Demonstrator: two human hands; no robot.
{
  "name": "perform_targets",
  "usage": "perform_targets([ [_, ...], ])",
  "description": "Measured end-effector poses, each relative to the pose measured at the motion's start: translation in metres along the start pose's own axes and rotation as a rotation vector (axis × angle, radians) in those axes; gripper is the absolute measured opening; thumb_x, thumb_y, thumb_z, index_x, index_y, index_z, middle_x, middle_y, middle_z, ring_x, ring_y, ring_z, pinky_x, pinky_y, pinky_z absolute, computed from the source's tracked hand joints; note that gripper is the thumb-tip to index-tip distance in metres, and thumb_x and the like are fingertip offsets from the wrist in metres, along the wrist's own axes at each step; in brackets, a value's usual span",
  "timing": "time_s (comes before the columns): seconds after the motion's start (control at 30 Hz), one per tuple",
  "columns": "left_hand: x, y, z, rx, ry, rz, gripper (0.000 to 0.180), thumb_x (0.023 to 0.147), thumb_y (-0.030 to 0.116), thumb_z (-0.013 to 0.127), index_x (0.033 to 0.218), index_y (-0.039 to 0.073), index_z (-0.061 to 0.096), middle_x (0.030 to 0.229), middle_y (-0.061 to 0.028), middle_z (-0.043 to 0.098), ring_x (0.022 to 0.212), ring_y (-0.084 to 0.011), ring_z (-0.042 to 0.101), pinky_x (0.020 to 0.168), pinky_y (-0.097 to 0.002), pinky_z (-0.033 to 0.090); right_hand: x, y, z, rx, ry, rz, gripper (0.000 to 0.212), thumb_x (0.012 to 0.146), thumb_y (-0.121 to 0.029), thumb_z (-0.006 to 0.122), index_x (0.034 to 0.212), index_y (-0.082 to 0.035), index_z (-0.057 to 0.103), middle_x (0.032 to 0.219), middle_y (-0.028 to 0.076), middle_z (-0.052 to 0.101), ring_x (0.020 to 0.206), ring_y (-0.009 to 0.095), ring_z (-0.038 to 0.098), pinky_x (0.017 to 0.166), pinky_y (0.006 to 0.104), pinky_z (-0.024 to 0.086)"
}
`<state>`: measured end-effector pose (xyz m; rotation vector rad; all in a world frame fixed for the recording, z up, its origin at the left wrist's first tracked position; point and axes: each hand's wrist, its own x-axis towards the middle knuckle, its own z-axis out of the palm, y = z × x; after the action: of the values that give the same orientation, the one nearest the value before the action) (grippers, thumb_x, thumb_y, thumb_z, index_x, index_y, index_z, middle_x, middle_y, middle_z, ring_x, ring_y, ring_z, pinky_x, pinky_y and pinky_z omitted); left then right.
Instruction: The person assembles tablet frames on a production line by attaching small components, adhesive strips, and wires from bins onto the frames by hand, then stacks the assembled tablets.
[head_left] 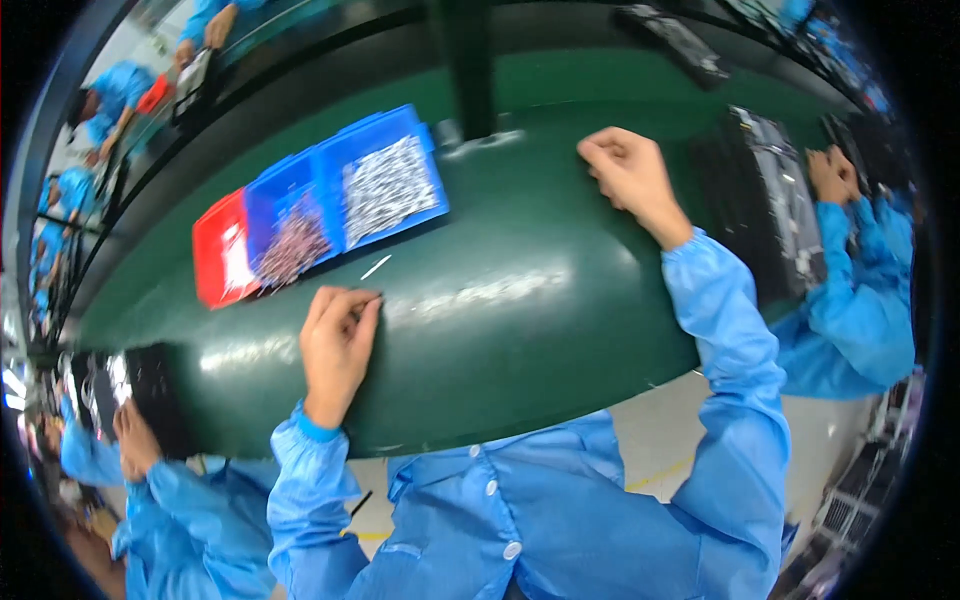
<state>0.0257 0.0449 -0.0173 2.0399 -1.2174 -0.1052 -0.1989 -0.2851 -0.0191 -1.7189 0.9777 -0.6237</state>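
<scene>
My left hand (338, 345) rests low over the green table (480, 350), its thumb and fingers curled together. Whatever sits between those fingertips, if anything, is too small to make out. Just beyond it lies a thin white strip (376, 267). My right hand (635, 180) is held further out to the right, fingers bent in toward the thumb; their inner side is hidden. Past the left hand stand a blue bin (332, 190) of small silvery pieces (390, 188), another blue bin (262, 195) of thin reddish-brown pieces (292, 245), and a red bin (215, 250).
A dark post (465, 70) rises from the table's far side. Stacked black panels (765, 200) stand at the right, near a co-worker's hands (832, 175). Another co-worker's hand (135, 440) touches black panels (150, 390) at the lower left. A dark long unit (675, 42) lies far back.
</scene>
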Motion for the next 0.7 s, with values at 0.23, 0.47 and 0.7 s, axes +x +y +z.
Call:
perform_targets([
  [0.23, 0.01, 0.051, 0.015, -0.87, -0.346, -0.416, 0.011, 0.096, 0.005, 0.065, 0.1, -0.004, 0.06, 0.087, -0.0096, 0.069, 0.062, -0.0072, 0.06, 0.045, -0.0203, 0.048, 0.093, 0.046, -0.033, -0.077, 0.675, -0.242, 0.064, 0.083, -0.018, 0.068, 0.132, 0.016, 0.044, 0.12, 0.029, 0.059, 0.085, 0.025, 0.07, 0.081, 0.0372, 0.055],
  [0.47, 0.013, 0.058, 0.056, -1.052, -0.472, -0.413, 0.013, 0.091, 0.002, 0.07, 0.101, -0.002, 0.062, 0.085, -0.0063, 0.068, 0.064, -0.0069, 0.059, 0.055, -0.0209, 0.048, 0.208, 0.108, -0.106, 0.024, 1.266, -0.134, 0.056, 0.071, -0.016, 0.076, 0.106, 0.017, 0.046, 0.087, 0.02, 0.066, 0.071, 0.025, 0.066, 0.068, 0.0372, 0.054],
  [0.7, 0.013, 0.061, 0.061, -1.064, -0.426, -0.403, 0.015, 0.092, 0.0, 0.068, 0.107, -0.003, 0.069, 0.086, -0.0052, 0.066, 0.068, -0.008, 0.061, 0.058, -0.0215, 0.051, 0.207, 0.094, -0.118, 0.319, 1.14, -0.023, 0.07, 0.064, -0.023, 0.081, 0.114, 0.017, 0.054, 0.121, 0.032, 0.057, 0.115, 0.043, 0.054, 0.101, 0.0454, 0.042],
])
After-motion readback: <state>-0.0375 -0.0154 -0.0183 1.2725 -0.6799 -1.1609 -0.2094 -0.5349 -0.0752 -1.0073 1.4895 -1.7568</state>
